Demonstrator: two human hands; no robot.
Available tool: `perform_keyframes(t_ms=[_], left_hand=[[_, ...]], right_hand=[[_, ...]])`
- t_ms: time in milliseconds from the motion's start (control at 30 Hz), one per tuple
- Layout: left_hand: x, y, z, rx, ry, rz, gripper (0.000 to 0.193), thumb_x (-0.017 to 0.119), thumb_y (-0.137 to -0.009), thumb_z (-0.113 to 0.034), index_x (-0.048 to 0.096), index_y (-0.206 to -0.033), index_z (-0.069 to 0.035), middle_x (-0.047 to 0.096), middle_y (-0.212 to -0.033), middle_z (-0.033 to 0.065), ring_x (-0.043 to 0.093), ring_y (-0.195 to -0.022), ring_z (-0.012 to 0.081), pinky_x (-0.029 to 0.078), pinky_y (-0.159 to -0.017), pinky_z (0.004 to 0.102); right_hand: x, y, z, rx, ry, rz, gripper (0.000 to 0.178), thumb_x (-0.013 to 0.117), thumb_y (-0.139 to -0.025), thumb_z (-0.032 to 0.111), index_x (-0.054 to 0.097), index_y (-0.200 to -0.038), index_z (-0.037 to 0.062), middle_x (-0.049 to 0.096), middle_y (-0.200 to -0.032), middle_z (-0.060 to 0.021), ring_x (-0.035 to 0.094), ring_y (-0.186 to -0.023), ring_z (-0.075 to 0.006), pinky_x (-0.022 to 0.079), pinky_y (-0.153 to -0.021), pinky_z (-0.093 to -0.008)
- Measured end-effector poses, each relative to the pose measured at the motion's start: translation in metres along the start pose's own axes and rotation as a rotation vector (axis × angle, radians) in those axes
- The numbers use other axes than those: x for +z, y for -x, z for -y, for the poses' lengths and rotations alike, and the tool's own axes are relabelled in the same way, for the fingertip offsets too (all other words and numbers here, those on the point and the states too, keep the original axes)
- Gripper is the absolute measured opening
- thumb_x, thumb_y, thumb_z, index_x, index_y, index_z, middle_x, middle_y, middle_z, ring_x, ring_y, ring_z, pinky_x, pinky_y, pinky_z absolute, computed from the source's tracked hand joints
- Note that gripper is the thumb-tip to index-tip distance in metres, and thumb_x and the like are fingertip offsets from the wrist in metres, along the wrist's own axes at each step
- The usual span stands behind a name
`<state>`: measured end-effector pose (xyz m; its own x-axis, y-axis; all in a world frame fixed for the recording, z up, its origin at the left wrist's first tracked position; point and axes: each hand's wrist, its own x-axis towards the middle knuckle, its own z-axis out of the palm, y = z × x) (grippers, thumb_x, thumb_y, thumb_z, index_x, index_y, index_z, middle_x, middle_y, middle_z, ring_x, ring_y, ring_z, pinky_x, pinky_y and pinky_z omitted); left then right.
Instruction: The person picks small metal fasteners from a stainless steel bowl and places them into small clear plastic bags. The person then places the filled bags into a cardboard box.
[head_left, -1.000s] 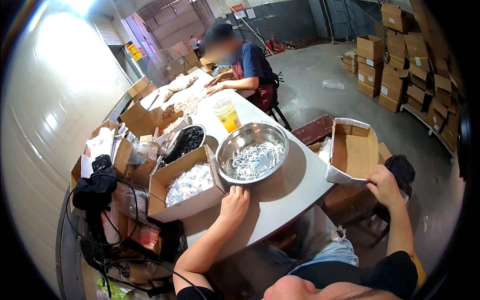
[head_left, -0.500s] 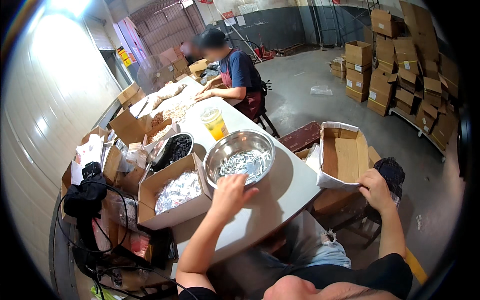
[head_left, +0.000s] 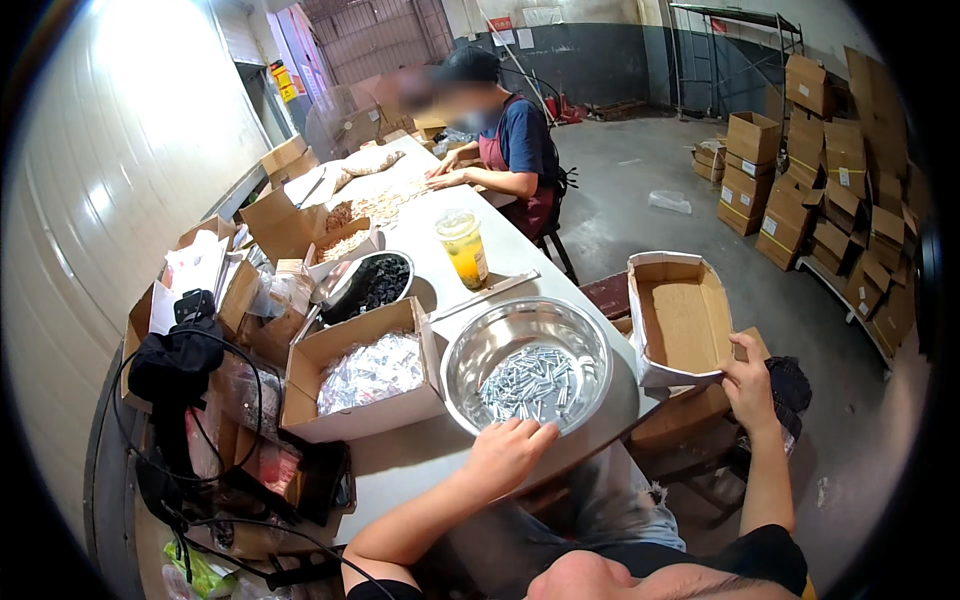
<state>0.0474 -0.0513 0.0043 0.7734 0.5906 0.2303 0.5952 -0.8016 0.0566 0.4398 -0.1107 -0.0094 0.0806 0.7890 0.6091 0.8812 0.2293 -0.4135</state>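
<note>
A wide stainless-steel bowl [head_left: 590, 335] stands near the front of the white table, with many small silver screw-like metal pieces [head_left: 530, 385] lying in its bottom. My left hand [head_left: 508, 458] is at the bowl's near rim, its fingers curled over the edge. At the table's right edge is an open cardboard box [head_left: 684, 320] with white outer sides and a bare brown inside. My right hand [head_left: 748, 385] grips this box by its near right corner, thumb and fingers closed on the wall.
Left of the bowl, a carton [head_left: 365, 415] holds clear plastic packets. Behind it is a bowl of black parts [head_left: 385, 280]. A cup of yellow drink [head_left: 462, 250] and a long thin strip [head_left: 485, 296] lie beyond the bowl. A person [head_left: 520, 150] works farther along the table.
The steel bowl has come nearer to me, away from the drink cup, uncovering the thin strip. My left hand has gone to its near rim. The right hand still holds the box.
</note>
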Motion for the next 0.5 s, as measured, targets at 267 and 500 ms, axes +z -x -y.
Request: perform_keyframes(t_ms=[267,500], left_hand=[[-0.066,-0.012,0.006,0.074,0.096,-0.033,0.045,0.067,-0.083,-0.022,0.057,-0.124,-0.006,0.060,-0.110,0.0152,0.058,-0.103,0.0307,0.046,-0.089,0.0412],[-0.193,0.024,0.018,0.839,0.656,0.251,0.034,0.055,-0.091,-0.023,0.059,-0.120,-0.006,0.060,-0.111,0.0142,0.058,-0.103,0.0288,0.045,-0.092,0.0408]], right_hand=[[-0.016,-0.007,-0.034,0.142,0.154,-0.072,0.021,0.062,-0.074,-0.007,0.065,-0.095,-0.0020,0.059,-0.119,-0.0161,0.061,-0.104,-0.0353,0.050,-0.088,-0.0376],[-0.042,0.021,-0.086,0.320,0.243,-0.135,0.021,0.063,-0.076,-0.004,0.065,-0.097,-0.0023,0.059,-0.116,-0.0159,0.061,-0.099,-0.0360,0.049,-0.086,-0.0400]])
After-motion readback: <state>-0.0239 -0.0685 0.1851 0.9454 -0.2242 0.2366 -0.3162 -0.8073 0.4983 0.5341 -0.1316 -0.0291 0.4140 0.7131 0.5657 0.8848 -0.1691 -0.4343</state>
